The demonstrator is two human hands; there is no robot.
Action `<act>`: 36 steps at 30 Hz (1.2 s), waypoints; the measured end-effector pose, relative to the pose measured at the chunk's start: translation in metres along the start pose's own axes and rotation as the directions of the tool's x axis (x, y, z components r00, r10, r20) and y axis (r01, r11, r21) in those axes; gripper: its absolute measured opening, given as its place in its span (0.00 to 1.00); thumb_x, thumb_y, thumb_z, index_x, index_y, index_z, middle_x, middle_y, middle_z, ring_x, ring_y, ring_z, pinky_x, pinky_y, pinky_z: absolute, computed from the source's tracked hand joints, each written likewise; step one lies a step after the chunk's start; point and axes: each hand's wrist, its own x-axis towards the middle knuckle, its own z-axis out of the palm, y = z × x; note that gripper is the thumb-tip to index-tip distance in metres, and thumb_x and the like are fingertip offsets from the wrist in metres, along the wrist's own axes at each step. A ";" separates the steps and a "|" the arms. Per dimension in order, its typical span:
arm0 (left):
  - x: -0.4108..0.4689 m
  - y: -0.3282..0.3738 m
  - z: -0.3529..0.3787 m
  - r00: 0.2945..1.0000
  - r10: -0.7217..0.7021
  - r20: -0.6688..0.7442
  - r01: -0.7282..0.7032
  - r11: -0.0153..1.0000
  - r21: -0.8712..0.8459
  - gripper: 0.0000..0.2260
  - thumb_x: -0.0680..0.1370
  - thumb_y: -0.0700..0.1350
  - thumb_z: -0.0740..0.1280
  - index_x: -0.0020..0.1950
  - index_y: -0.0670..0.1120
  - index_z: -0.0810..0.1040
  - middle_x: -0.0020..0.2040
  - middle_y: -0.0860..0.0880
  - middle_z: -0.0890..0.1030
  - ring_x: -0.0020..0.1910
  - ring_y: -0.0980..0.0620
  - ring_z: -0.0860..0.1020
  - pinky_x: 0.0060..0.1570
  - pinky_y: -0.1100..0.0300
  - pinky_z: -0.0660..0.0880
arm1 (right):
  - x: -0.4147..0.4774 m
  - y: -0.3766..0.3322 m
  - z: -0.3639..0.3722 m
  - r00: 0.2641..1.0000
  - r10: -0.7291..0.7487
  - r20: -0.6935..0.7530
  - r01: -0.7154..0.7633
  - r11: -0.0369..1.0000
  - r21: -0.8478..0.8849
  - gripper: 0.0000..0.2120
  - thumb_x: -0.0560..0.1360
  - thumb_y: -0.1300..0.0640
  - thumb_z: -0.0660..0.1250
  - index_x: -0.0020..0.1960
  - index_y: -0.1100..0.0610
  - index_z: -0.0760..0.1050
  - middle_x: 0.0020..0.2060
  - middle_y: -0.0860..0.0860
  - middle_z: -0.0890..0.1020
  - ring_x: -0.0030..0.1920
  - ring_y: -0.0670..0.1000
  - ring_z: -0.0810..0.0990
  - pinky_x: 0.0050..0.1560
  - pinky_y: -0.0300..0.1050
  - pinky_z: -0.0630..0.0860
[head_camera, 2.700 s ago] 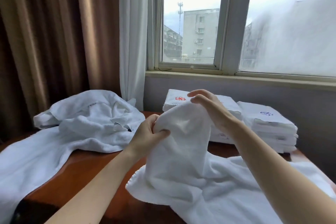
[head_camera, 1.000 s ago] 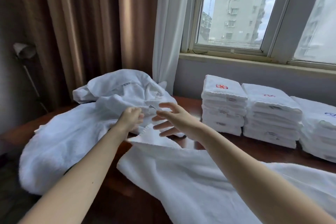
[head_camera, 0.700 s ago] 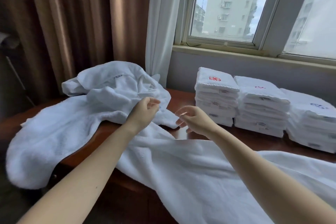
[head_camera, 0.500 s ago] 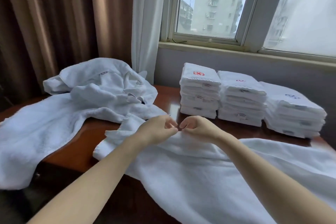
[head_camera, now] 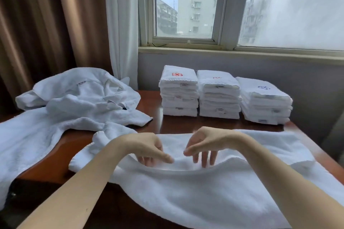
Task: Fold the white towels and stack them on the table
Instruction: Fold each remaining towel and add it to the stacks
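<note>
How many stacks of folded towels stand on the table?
3, side by side: left stack, red emblem on top; middle stack; right stack, blue emblem on top. I see none hidden.

Two arms come in from the near edge. The left forearm [head_camera: 83,182] and right forearm [head_camera: 279,173] are bare along all the length shown, slim and smooth. The left hand [head_camera: 147,149] and right hand [head_camera: 206,141] are bare, with slender fingers. One small dark speck sits on the left forearm, at its near end. Nails are too blurred to assess.
</note>
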 end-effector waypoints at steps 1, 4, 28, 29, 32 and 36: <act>0.003 0.005 0.000 0.992 -0.004 -0.126 0.001 1.000 -0.018 0.20 0.68 0.68 0.70 0.40 0.51 0.82 0.33 0.56 0.82 0.31 0.60 0.81 0.33 0.65 0.76 | -0.001 0.004 -0.001 0.991 -0.023 -0.133 0.027 0.999 0.032 0.12 0.74 0.45 0.71 0.52 0.52 0.82 0.41 0.52 0.86 0.37 0.52 0.86 0.33 0.42 0.79; 0.016 0.022 0.010 0.842 0.072 -0.534 -0.012 0.993 0.114 0.13 0.73 0.64 0.66 0.41 0.56 0.79 0.39 0.58 0.81 0.38 0.62 0.79 0.39 0.61 0.76 | -0.003 0.023 -0.004 0.785 -0.067 -0.616 -0.049 0.984 -0.169 0.07 0.78 0.50 0.65 0.50 0.46 0.81 0.40 0.45 0.85 0.42 0.48 0.84 0.35 0.41 0.76; 0.148 0.072 0.067 0.877 0.312 -0.365 -0.138 0.892 0.431 0.28 0.81 0.66 0.48 0.80 0.60 0.52 0.81 0.54 0.48 0.80 0.54 0.45 0.77 0.44 0.43 | -0.025 0.166 -0.023 0.645 -0.046 -0.763 -0.176 0.963 -0.207 0.32 0.79 0.41 0.61 0.79 0.46 0.57 0.80 0.47 0.54 0.79 0.47 0.50 0.78 0.55 0.45; 0.146 0.072 0.067 0.850 0.346 -0.397 -0.175 0.897 0.407 0.29 0.80 0.67 0.50 0.79 0.59 0.56 0.81 0.54 0.52 0.79 0.54 0.48 0.77 0.45 0.46 | -0.030 0.166 -0.022 0.609 -0.058 -0.791 -0.116 0.980 -0.162 0.30 0.79 0.44 0.64 0.78 0.47 0.60 0.78 0.46 0.59 0.78 0.47 0.56 0.78 0.53 0.52; 0.132 0.077 0.068 0.750 0.510 -0.421 -0.403 0.857 0.321 0.33 0.73 0.75 0.55 0.74 0.61 0.67 0.75 0.60 0.63 0.75 0.58 0.60 0.73 0.56 0.58 | -0.051 0.172 -0.018 0.546 -0.098 -0.832 -0.070 0.984 -0.162 0.26 0.77 0.50 0.67 0.74 0.49 0.68 0.70 0.44 0.71 0.70 0.44 0.69 0.69 0.46 0.68; 0.121 0.111 0.077 0.693 0.667 -0.274 -0.559 0.737 0.380 0.30 0.73 0.64 0.68 0.73 0.62 0.67 0.72 0.62 0.66 0.71 0.62 0.64 0.63 0.69 0.62 | -0.087 0.184 -0.021 0.557 -0.069 -0.828 -0.167 0.967 -0.193 0.27 0.72 0.55 0.68 0.71 0.48 0.71 0.67 0.42 0.75 0.68 0.43 0.69 0.66 0.41 0.69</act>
